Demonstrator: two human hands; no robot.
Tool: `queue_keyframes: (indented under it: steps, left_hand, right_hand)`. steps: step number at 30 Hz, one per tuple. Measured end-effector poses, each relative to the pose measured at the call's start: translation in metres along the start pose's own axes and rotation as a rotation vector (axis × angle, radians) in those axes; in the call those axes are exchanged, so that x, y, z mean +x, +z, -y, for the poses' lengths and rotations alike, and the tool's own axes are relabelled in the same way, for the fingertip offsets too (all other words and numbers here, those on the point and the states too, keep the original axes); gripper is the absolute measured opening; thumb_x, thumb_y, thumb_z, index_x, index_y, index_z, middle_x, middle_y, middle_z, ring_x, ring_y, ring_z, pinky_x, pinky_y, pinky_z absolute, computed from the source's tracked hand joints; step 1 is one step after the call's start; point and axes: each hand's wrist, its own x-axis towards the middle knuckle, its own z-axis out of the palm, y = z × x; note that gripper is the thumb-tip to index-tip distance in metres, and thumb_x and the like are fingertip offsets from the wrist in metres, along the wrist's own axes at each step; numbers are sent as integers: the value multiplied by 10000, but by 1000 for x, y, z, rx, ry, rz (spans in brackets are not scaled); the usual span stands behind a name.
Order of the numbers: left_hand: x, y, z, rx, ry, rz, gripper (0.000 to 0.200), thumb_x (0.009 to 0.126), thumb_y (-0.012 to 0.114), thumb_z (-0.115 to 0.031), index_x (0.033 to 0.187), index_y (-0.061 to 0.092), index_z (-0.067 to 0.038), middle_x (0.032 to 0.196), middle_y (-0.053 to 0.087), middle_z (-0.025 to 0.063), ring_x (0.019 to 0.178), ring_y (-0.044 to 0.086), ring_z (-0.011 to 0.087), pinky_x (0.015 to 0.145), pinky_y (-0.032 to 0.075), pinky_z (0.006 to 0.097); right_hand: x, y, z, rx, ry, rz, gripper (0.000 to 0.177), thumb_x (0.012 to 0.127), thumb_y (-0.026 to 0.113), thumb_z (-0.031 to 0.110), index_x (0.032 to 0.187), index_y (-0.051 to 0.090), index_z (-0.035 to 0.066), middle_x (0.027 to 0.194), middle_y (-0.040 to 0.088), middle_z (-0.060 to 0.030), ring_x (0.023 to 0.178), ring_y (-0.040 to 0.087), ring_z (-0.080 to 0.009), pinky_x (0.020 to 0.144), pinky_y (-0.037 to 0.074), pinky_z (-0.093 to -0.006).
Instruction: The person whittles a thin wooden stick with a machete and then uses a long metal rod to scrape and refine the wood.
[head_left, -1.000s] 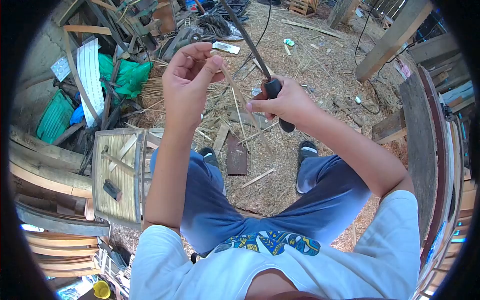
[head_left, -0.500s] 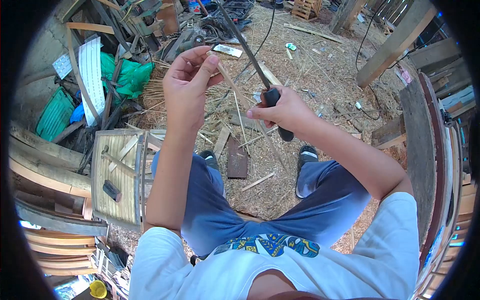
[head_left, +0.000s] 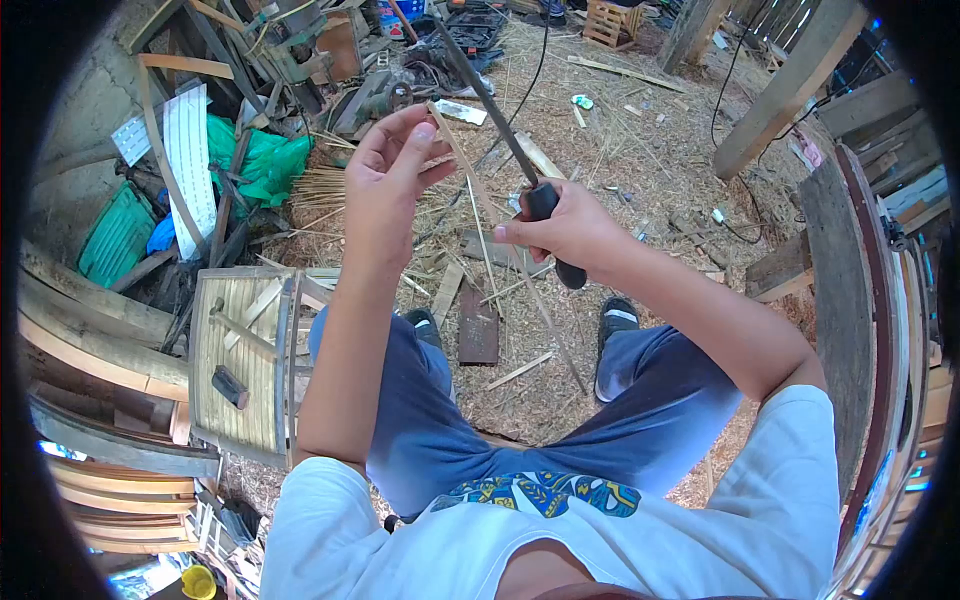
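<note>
My left hand (head_left: 390, 170) pinches the upper end of a thin bamboo strip (head_left: 465, 165) between thumb and fingers. The strip slants down to the right, past my right hand, and its lower end hangs between my knees. In my right hand (head_left: 580, 228) is a long-bladed knife (head_left: 487, 98), its black handle in my closed fingers and its dark blade pointing up and away to the left. My right thumb lies against or very near the strip.
On my left stands a slatted wooden stool (head_left: 245, 345) with a hammer and a dark block on it. A bundle of thin sticks (head_left: 322, 183) lies by a green plastic sheet (head_left: 270, 165). Wood shavings and scraps cover the floor; a wooden post (head_left: 790, 90) rises at right.
The view has shifted slightly. My left hand appears a little further right and the strip's lower end a little lower. Both hands keep their holds.
</note>
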Motion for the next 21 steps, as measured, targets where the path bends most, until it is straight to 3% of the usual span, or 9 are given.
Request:
queue_keyframes:
  steps: [9, 21]
  left_hand:
    - [-1, -1, 4, 173, -228, 115, 412, 1022, 679, -262, 1336, 603, -6, 1193, 694, 97, 1024, 700, 193, 865, 595, 362]
    - [-7, 7, 14, 186, -293, 211, 341, 1046, 640, -279, 1266, 660, -19, 1097, 728, 59, 897, 709, 138, 826, 601, 334]
  right_hand:
    - [2, -5, -1, 49, 26, -37, 373, 759, 932, 188, 871, 605, 47, 690, 616, -39, 582, 594, -132, 530, 485, -295]
    - [-3, -3, 2, 79, 27, 0, 364, 764, 930, 186, 869, 608, 52, 681, 606, -26, 571, 581, -130, 537, 487, -299]
